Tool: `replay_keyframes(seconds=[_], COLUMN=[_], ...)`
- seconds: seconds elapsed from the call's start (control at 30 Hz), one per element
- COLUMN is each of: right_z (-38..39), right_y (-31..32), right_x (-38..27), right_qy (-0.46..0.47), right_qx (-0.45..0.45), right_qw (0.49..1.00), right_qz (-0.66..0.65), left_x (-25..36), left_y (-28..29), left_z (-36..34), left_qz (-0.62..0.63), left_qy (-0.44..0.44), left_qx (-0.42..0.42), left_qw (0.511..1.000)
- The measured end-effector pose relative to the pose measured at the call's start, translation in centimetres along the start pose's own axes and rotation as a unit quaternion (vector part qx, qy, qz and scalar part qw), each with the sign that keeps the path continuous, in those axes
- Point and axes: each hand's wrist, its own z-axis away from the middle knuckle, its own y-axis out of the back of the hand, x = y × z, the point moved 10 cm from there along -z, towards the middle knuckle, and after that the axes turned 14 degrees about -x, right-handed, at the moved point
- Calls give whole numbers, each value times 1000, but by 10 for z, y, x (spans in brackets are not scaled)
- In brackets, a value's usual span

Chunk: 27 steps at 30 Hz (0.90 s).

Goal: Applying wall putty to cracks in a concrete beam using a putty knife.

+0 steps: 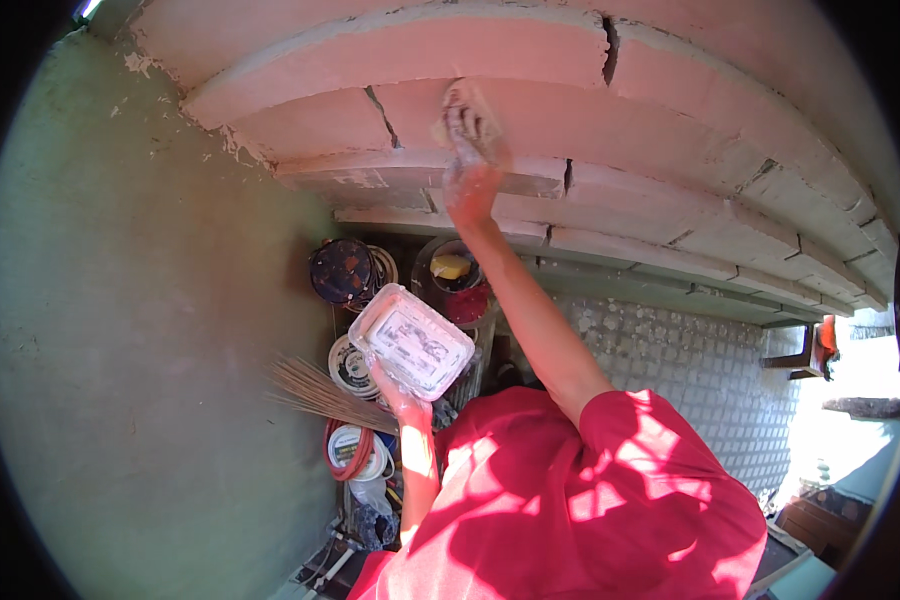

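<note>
My right hand (pixel 470 150) is stretched out against a wall of pale blocks (pixel 670 130), over a horizontal joint. The hand is smeared with white paste. A small pale lump or pad shows at its fingertips, but I cannot tell if the fingers grip it. My left hand (pixel 402 398) holds a white rectangular plastic tub (pixel 412 341) from below, tilted, its inside streaked grey and white. The tub sits lower and to the left of my right forearm (pixel 530 310). My red shirt (pixel 570 510) fills the lower middle.
A green plastered wall (pixel 140 330) covers the left side. Below the tub stand a dark round pot (pixel 341 270), a bucket with yellow and red items (pixel 455 280), white pails (pixel 350 365), a straw broom (pixel 315 392) and a coiled orange hose (pixel 342 450). A patterned floor (pixel 690 370) lies to the right.
</note>
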Motion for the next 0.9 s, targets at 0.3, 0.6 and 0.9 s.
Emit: replay_keyframes(seconds=[0.3, 0.6, 0.9], right_z=[9, 4, 35], right_y=[49, -54, 70], right_x=[13, -21, 45], right_qy=[-78, -38, -180], right_qx=[31, -62, 67], right_qw=[994, 994, 981], right_qz=[-69, -82, -39], left_x=[13, 8, 12], left_y=[5, -11, 27], left_z=[6, 12, 18], left_qz=[12, 17, 30], left_qy=[-16, 18, -5], left_qx=[-4, 10, 12], left_qw=[1000, 1000, 999])
